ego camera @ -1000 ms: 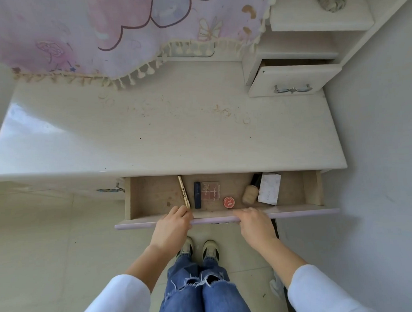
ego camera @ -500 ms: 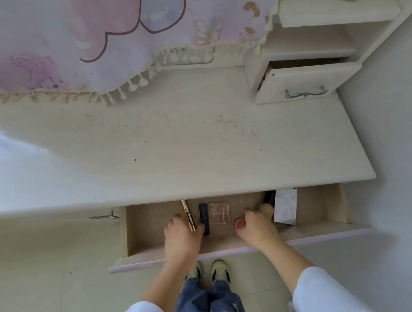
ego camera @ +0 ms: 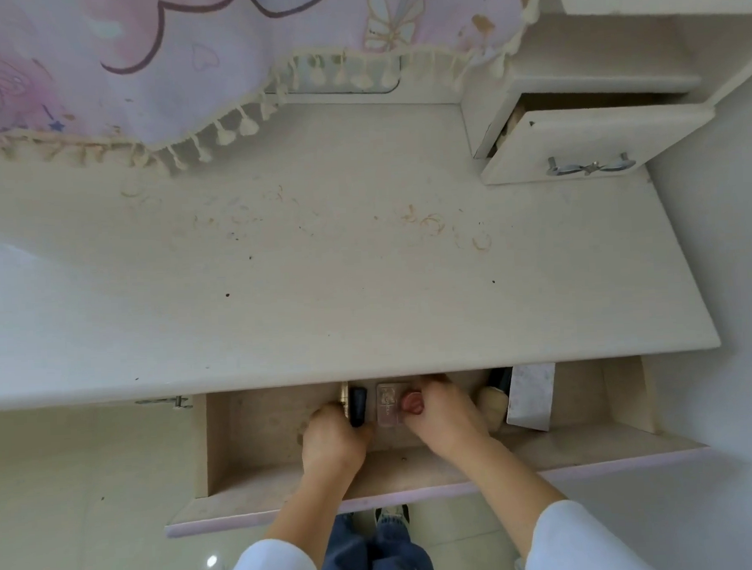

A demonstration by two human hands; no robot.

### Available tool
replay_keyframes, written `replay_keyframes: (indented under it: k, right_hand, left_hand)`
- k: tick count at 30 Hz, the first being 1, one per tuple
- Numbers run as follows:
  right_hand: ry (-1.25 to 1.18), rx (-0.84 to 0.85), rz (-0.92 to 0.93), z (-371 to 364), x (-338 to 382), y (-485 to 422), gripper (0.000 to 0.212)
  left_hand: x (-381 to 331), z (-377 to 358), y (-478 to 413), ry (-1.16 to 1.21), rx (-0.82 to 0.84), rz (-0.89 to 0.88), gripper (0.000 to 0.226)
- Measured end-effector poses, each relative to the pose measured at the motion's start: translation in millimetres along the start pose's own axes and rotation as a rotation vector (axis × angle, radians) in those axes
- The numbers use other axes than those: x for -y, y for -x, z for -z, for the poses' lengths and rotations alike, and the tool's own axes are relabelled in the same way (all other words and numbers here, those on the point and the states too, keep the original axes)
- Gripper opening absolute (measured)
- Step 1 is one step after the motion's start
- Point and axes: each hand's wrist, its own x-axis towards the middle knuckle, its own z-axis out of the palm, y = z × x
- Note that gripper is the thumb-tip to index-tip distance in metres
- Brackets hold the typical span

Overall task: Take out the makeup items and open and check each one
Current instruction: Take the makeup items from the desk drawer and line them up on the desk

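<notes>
Nearest the viewer, white sleeves [ego camera: 270, 567] and blue jeans [ego camera: 377, 552] appear below the open drawer [ego camera: 417, 481], which serves as the landmark. Both hands reach over its front edge into the tray. The left hand [ego camera: 331, 442] is curled around the near ends of a gold pencil [ego camera: 345, 399] and a dark blue tube [ego camera: 358, 408], which lie side by side left of the drawer's centre. The right hand [ego camera: 442, 415] holds a small red round pot [ego camera: 412, 402] at its fingertips (the grip itself is partly hidden), just right of a clear square palette [ego camera: 388, 407] lying flat at the drawer's centre. Further right in the drawer rest a beige brush [ego camera: 491, 402] and, touching it, a white marbled case [ego camera: 531, 396] propped at a tilt. Beyond the drawer lies the stained desktop [ego camera: 322, 287]. At its far right stands a small drawer [ego camera: 592, 146], partly open, and at its far left hangs a tasselled pink cloth [ego camera: 162, 57].
</notes>
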Motion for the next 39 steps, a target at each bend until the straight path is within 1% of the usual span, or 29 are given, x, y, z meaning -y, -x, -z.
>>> replay_keyframes:
  k: [3,6,7,9,12,14,17,18,21,25,26,27,29,31,33,35,37,39]
  right_hand:
    - [-0.110,0.027,-0.008,-3,5,-9,0.045]
    - [-0.228,0.063,-0.034,-4,4,-14,0.059]
    - [-0.224,0.084,-0.035,-4,4,-15,0.063]
    - [-0.177,0.134,-0.024,-5,4,-15,0.065]
    - [-0.045,0.190,0.024,-10,6,-14,0.054]
    - [-0.024,0.189,0.021,-12,8,-12,0.050]
    - [0.018,0.174,0.055,-18,9,-11,0.060]
    - [0.007,0.189,0.054,-20,10,-10,0.059]
    - [-0.035,0.247,0.039,-19,13,-5,0.044]
    - [0.000,0.212,0.106,-11,15,1,0.022]
    - [-0.005,0.206,0.122,-9,17,4,0.020]
    - [-0.015,0.198,0.132,-5,19,8,0.022]
    - [-0.048,0.157,0.135,6,22,17,0.024]
    - [-0.082,0.113,0.142,21,25,27,0.020]
    - [-0.115,0.141,0.160,37,27,39,0.018]
    - [-0.170,0.180,0.159,55,32,52,0.020]
    - [-0.246,0.149,0.139,78,41,59,0.021]
    - [-0.360,0.047,0.106,100,52,57,0.019]
  left_hand:
    - [7,4,-5,-0.013,0.006,-0.007,0.027]
    - [10,10,-9,0.005,0.049,-0.025,0.026]
    - [11,12,-9,0.009,0.059,-0.031,0.025]
    - [11,15,-8,0.006,0.071,-0.052,0.022]
    - [12,18,-6,0.006,0.102,-0.085,0.009]
    - [12,19,-7,0.021,0.134,-0.098,0.013]
    - [12,22,-8,0.024,0.170,-0.126,0.012]
    - [13,23,-8,0.019,0.178,-0.135,0.009]
    - [17,29,-9,0.005,0.229,-0.153,0.012]
    - [20,43,-8,-0.037,0.322,-0.151,0.010]
    - [20,48,-7,-0.069,0.342,-0.157,0.013]
    - [20,53,-5,-0.115,0.363,-0.171,0.013]
    - [17,66,1,-0.238,0.391,-0.222,0.007]
    - [14,84,12,-0.369,0.395,-0.283,0.012]
    - [13,105,27,-0.483,0.413,-0.338,0.017]
    - [14,125,42,-0.555,0.451,-0.365,0.016]
    - [12,145,52,-0.533,0.489,-0.381,0.009]
    - [3,162,57,-0.405,0.483,-0.387,0.005]
